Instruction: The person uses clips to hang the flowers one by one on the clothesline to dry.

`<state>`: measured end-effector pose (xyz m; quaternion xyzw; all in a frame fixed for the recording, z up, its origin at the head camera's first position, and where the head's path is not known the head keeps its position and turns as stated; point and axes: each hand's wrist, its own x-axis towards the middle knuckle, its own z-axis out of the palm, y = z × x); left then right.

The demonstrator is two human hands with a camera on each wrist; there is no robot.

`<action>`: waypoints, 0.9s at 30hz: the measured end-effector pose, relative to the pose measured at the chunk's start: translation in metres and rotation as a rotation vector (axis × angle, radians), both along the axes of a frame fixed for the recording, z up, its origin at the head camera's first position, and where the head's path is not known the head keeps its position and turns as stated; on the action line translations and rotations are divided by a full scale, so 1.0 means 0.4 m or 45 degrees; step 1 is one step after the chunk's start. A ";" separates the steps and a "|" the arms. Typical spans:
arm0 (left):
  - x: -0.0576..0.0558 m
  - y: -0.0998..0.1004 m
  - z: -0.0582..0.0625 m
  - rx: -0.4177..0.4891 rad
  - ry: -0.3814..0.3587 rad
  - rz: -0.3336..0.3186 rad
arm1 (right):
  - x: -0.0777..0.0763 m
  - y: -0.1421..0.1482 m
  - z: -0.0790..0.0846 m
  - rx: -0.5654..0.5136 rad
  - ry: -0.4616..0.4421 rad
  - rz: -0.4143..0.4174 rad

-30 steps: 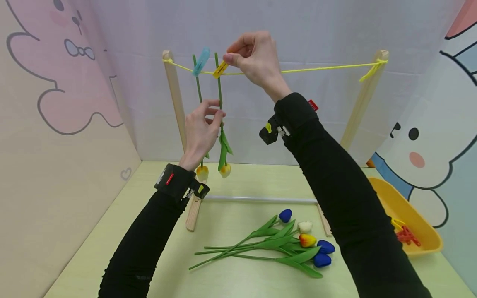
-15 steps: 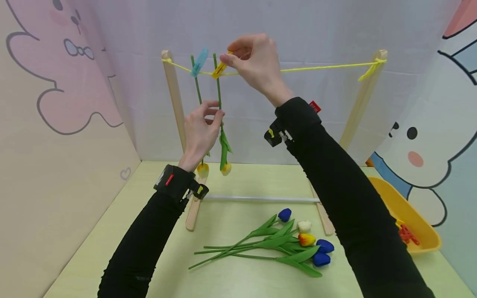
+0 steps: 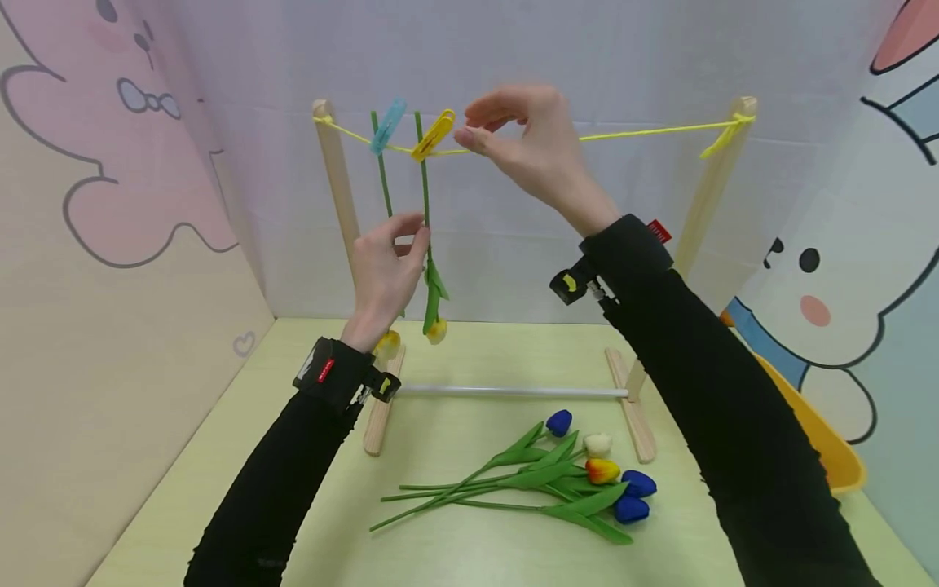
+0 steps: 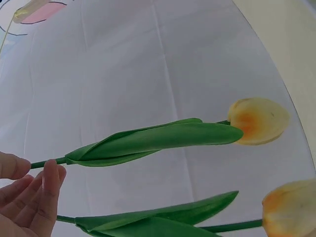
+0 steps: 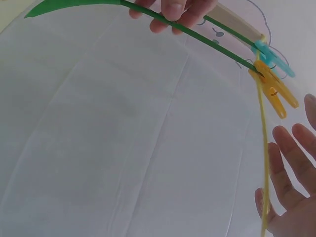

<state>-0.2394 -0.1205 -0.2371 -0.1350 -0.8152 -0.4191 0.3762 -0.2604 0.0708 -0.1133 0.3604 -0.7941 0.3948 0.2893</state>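
Note:
My left hand (image 3: pixel 387 269) pinches the green stem of a yellow-white tulip (image 4: pixel 158 140) between thumb and fingers. That tulip hangs head down, its upper stem caught with the yellow cord (image 3: pixel 645 133) in a yellow clothespin (image 3: pixel 434 135). Just right of the clothespin, my right hand (image 3: pixel 539 151) is off it, fingers loosely bent and holding nothing. In the right wrist view its fingers (image 5: pixel 286 153) are spread beside the cord. A second yellow-white tulip (image 4: pixel 291 207) hangs to the left from a light blue clothespin (image 3: pixel 389 126), partly hidden behind my left hand.
Wooden posts (image 3: pixel 333 171) hold the cord at both ends, with a white bar (image 3: pixel 506 392) joining them low down. Several tulips (image 3: pixel 543 477), with blue, white and red-yellow heads, lie on the table in front. Behind my right sleeve stands a yellow bin (image 3: pixel 829 444).
My right hand has let go of the yellow clothespin and moved right and slightly down. The clothespin stays on the cord and stem. My left hand has shifted slightly down and left, still pinching the stem.

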 end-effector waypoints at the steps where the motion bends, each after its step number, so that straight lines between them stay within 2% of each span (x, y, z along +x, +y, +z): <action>1: 0.004 -0.002 -0.006 -0.013 0.013 -0.001 | 0.006 0.010 -0.008 0.005 0.006 0.005; 5: 0.022 -0.007 -0.035 -0.067 0.097 -0.010 | 0.036 0.059 -0.056 0.002 0.089 0.048; 9: 0.041 0.000 -0.075 -0.122 0.204 -0.015 | 0.071 0.121 -0.122 -0.001 0.211 0.116; 11: 0.053 0.008 -0.097 -0.145 0.235 -0.039 | 0.091 0.155 -0.158 -0.010 0.223 0.138; 13: 0.066 0.018 -0.119 -0.169 0.236 -0.083 | 0.114 0.193 -0.196 -0.037 0.167 0.139; 16: 0.088 0.030 -0.152 -0.223 0.190 -0.147 | 0.143 0.250 -0.251 -0.108 0.040 0.102; 19: 0.108 0.032 -0.189 -0.287 0.108 -0.180 | 0.172 0.300 -0.298 -0.153 -0.106 0.021; 23: 0.133 0.020 -0.242 -0.355 -0.004 -0.189 | 0.204 0.361 -0.354 -0.127 -0.207 -0.088; 27: 0.150 0.008 -0.288 -0.417 -0.131 -0.197 | 0.215 0.442 -0.401 -0.066 -0.275 -0.217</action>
